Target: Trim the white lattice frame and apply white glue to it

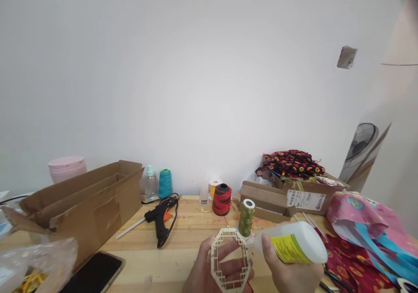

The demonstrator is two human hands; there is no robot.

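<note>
My left hand point(205, 264) holds a pale octagonal lattice frame point(214, 258) upright near the table's front, its fingers showing behind the openings. In my right hand point(290, 275) is a white plastic bottle point(310, 236) with a yellow label, tipped on its side so that its narrow end points left toward the frame. The thumb presses on the bottle's side. Just behind the two hands stands a spool of olive-green thread point(246, 219). The bottle's tip is hard to make out against the pale things around it.
A black glue gun point(161, 219) lies left of centre. Further left are a long cardboard box point(94, 210), a phone point(94, 273) and a plastic bag point(55, 254). Red thread point(222, 201) and teal thread point(165, 184) stand at the back. Boxes point(305, 199) and pink fabric point(355, 214) fill the right.
</note>
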